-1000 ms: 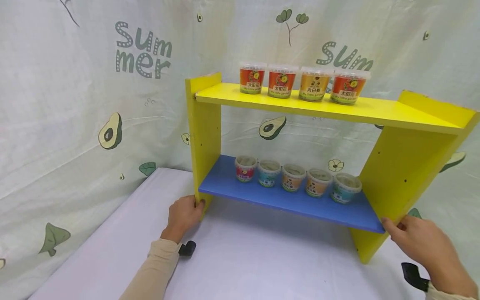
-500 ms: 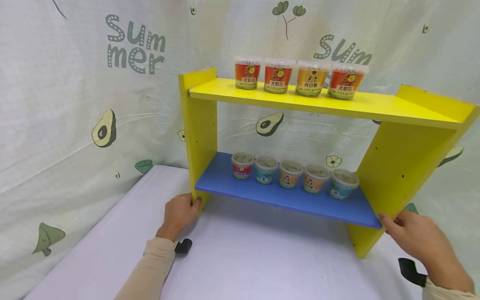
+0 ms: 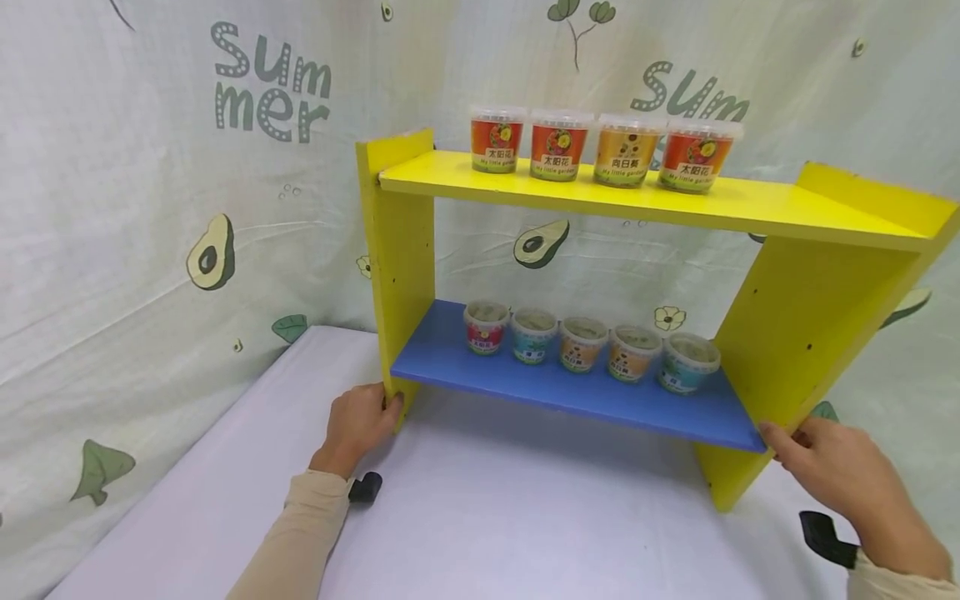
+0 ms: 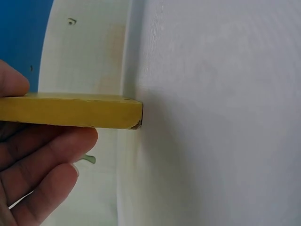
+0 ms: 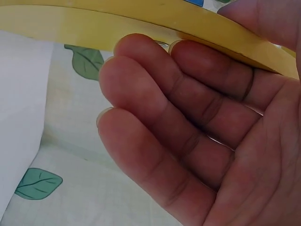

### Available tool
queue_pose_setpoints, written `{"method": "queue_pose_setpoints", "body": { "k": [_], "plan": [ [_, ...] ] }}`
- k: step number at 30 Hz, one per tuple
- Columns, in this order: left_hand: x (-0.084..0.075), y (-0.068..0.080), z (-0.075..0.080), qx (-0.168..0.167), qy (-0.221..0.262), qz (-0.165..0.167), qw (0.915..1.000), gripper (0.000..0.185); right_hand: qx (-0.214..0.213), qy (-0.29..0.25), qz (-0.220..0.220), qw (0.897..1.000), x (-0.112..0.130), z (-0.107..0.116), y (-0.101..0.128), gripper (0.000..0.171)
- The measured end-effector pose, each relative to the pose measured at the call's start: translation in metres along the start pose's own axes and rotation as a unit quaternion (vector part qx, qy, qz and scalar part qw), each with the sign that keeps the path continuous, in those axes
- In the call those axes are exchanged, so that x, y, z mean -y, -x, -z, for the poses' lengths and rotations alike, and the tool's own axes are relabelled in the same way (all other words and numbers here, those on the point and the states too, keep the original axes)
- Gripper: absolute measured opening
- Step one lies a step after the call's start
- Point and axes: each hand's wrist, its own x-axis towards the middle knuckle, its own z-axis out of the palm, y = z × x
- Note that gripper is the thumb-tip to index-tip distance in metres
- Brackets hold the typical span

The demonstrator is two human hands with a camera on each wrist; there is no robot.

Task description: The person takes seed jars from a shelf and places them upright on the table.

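Overhead, four lidded tubs (image 3: pixel 592 152); below, five cups (image 3: pixel 585 344).

A small shelf unit (image 3: pixel 795 333) stands upright on a white surface, filling the centre and right of the head view. It has 2 yellow side panels, a yellow top board and a blue lower board. Its left panel's front edge sits at centre-left, its right panel's foot at lower right, angled toward the camera.
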Motion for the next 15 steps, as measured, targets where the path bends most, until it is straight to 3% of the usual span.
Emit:
{"method": "queue_pose_setpoints", "body": {
  "k": [7, 15],
  "plan": [
    [0.0039, 0.0015, -0.0009, -0.006, 0.007, -0.029, 0.9996, 0.039, -0.006, 0.012, 0.002, 1.0, -0.0003, 0.0009, -0.0002, 0.054],
    [0.0068, -0.002, -0.0021, -0.099, 0.03, -0.077, 0.9916, 0.015, -0.015, 0.022, 0.0, 1.0, 0.0025, 0.001, -0.0019, 0.052]
  ]
}}
